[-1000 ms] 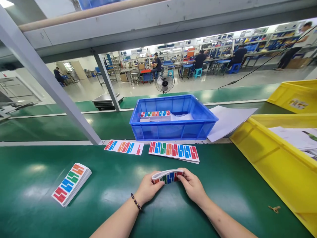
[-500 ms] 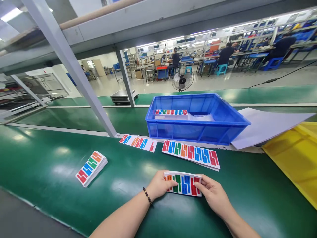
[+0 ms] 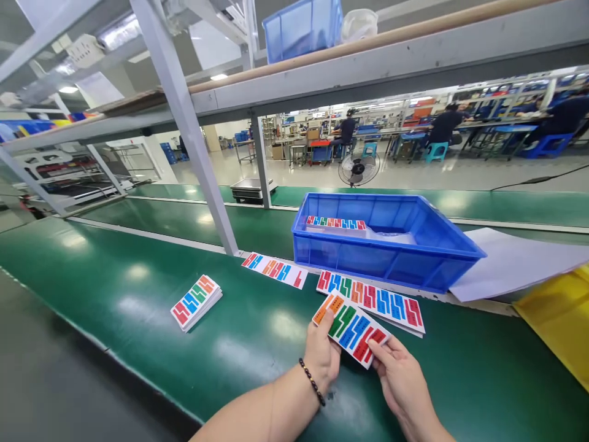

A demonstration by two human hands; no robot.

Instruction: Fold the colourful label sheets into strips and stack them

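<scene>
Between both hands, above the green table, is a folded printed card with orange, green, blue and red shapes, tilted down to the right. My left hand grips its left end, thumb on top. At the lower right end my right hand pinches the card. Just behind lies a longer stack of printed strips, partly covered by the held card. To its left a single printed strip lies flat. Further left sits a stack of folded cards.
A blue bin behind the strips holds more printed strips and clear plastic. White sheets and a yellow bin are at the right. A grey post rises at left beneath an overhead shelf. People sit at far benches.
The view has shifted left and up. The held card has turned from nearly level to slanting, its left end raised, and both hands have turned with it.
</scene>
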